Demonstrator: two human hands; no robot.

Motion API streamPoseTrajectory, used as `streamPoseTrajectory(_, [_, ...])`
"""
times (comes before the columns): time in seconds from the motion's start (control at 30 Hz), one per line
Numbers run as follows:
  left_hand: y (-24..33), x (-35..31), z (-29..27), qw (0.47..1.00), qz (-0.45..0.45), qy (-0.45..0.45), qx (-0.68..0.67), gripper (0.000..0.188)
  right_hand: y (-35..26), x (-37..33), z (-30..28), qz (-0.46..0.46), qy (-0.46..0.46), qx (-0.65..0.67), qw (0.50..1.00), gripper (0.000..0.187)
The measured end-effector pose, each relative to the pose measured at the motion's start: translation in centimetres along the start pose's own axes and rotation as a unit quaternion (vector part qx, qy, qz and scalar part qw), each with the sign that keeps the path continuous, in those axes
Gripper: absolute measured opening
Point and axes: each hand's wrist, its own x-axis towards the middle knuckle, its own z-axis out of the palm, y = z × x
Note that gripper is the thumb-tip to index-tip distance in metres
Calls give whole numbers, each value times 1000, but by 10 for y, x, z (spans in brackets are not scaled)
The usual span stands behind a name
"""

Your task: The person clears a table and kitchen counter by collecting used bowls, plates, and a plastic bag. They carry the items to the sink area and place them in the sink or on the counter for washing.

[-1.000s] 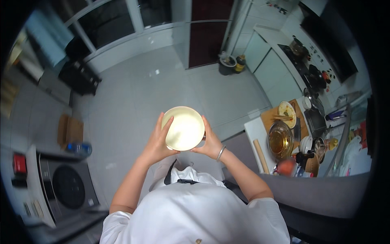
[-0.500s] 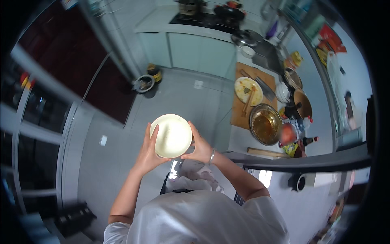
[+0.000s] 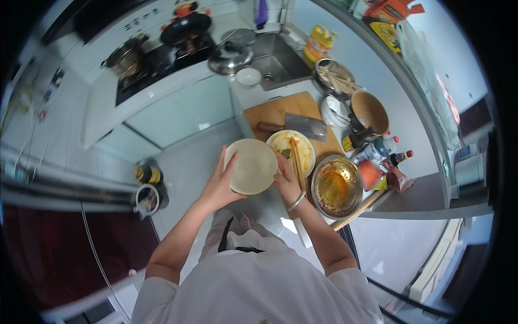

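A pale cream bowl (image 3: 252, 166) is held in front of my body, between both hands, and nothing shows inside it. My left hand (image 3: 218, 181) grips its left side, thumb along the rim. On the right side my right hand (image 3: 287, 181) grips the bowl too, a bangle at the wrist. Just beyond the right hand lies a white plate (image 3: 278, 141) with yellow and red sauce smears and a pair of chopsticks (image 3: 296, 162) across it. To its right stands a steel basin (image 3: 338, 186) with reddish-brown oily sauce in the bottom.
A cleaver (image 3: 306, 127) lies on the wooden cutting board (image 3: 259, 114). Behind are a sink (image 3: 278, 62), a small white bowl (image 3: 248, 76) and a stove (image 3: 156, 67) with pots. Bottles (image 3: 399, 157) and a brown bowl (image 3: 370, 112) line the right counter. A bin (image 3: 147, 198) stands on the floor at left.
My body has turned to the right, toward the counter. The bowl, still in both hands, has come close beside the cutting board and the smeared plate.
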Motion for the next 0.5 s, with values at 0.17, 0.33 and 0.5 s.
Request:
streamPoseTrajectory(0.17, [-28,174,-2,982,188,-25,3,116,-42,92,-33,-9,197,7,980,63])
streamPoseTrajectory(0.33, [-31,333,1,955,253,-153,3,117,-2,181,-116,-133,273,-153,940,65])
streamPoseTrajectory(0.5, [-46,440,32,930,292,-224,9,119,9,240,-153,-56,414,-16,908,59])
